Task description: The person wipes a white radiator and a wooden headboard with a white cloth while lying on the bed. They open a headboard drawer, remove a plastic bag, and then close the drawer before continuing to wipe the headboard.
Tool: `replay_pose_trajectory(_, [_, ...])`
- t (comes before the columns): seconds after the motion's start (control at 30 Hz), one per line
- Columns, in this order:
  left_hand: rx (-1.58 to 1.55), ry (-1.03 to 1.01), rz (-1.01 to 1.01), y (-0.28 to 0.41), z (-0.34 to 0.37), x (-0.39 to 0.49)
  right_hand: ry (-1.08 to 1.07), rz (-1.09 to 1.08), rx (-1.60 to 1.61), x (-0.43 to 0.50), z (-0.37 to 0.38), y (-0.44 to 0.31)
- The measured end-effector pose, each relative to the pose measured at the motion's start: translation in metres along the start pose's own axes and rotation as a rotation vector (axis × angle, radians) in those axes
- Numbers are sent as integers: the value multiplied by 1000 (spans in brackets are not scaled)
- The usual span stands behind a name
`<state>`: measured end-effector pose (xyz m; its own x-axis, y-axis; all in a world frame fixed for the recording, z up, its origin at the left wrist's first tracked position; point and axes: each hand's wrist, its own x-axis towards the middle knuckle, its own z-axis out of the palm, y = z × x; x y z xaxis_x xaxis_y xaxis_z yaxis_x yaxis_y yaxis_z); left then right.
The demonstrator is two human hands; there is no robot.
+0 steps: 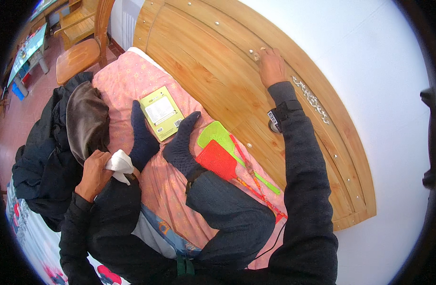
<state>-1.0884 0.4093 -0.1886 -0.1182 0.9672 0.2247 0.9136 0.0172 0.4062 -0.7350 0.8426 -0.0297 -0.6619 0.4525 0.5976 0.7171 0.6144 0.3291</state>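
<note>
My left hand grips a bunched white cloth above my left shin. Out to the right, my right hand is up against a wooden headboard, near its upper moulding. Small shiny studs dot that board. Beside the right fingertips shows a small pale piece; whether the fingers hold it is unclear. On my right wrist a black strap carries a small device with a printed label.
A yellow-green book lies between my socked feet on a pink flowered sheet. Green and red fly swatters lie by my right leg. Dark clothing is heaped at left, near a wooden chair. Silvery ornament decorates the headboard.
</note>
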Motion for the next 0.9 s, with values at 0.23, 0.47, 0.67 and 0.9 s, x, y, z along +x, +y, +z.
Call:
replay_pose_trajectory(0.23, [35,35,-2,-6,7,-5,-89,83,-36,-72,-57,31])
replay_pose_trajectory(0.47, [82,-20,-59,-21,11,-7,-47,137,-16,-145,-105,65])
replay_pose_trajectory(0.67, [106,-11,-68,-27,19,-8,-104,163,-47,-181,-130,82])
replay_pose_trajectory(0.9, [158,-45,-27,-31,22,-7,-116,241,-52,-224,-143,107])
